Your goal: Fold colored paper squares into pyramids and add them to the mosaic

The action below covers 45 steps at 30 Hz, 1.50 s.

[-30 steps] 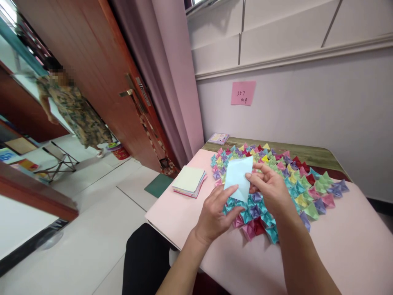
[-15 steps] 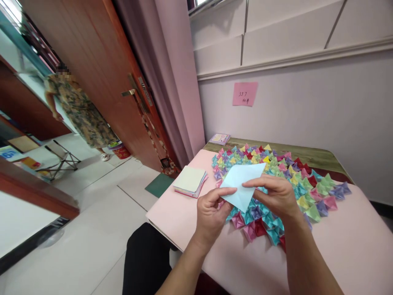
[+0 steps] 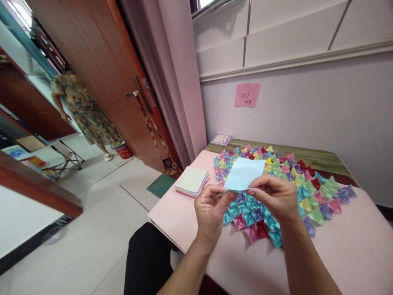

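Note:
A light blue paper square is held in the air above the table, pinched along its near edge by both hands. My left hand grips its left corner between thumb and fingers. My right hand pinches the right part of the same edge. Below the hands lies a wide patch of several small folded paper pieces in pink, teal, purple, green, yellow and red, packed side by side on the pink table cover.
A stack of coloured paper sheets lies left of the hands. A small packet rests at the table's far corner. A pink note is stuck on the wall. Left, a person stands past the open wooden door.
The blue paper has tipped from upright to nearly flat and risen slightly. Both hands have shifted their pinch to its near edge. The person in the doorway has moved a little right.

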Tool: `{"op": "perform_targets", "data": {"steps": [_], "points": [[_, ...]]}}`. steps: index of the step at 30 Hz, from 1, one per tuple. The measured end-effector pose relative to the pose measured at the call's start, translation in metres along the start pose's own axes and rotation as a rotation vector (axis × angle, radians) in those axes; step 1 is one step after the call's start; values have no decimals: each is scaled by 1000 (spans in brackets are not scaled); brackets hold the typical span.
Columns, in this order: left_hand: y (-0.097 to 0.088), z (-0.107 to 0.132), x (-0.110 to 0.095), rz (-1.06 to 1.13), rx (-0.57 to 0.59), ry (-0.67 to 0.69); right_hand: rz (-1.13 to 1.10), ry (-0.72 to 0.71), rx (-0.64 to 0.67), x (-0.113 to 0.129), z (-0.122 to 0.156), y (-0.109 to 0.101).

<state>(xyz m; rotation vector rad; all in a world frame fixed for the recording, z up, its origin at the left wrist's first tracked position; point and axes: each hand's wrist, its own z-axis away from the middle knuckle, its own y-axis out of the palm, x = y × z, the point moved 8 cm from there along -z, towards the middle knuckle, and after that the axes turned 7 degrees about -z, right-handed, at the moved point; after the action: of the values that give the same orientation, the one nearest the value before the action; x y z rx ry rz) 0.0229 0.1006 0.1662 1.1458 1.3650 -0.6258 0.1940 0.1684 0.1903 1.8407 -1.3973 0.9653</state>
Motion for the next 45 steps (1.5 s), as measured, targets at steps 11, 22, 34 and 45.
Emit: {"op": "perform_targets", "data": {"steps": [11, 22, 34, 45], "points": [[-9, -1, -3, -75, -18, 58, 45, -102, 128, 8, 0, 12], [-22, -16, 1, -83, -13, 16, -252, 283, -77, -29, -5, 4], [-2, -10, 20, 595, -60, -207, -228, 90, -317, -3, 10, 30], [-8, -7, 16, 232, -148, -248, 27, -69, 155, 1, 6, 42]]}}
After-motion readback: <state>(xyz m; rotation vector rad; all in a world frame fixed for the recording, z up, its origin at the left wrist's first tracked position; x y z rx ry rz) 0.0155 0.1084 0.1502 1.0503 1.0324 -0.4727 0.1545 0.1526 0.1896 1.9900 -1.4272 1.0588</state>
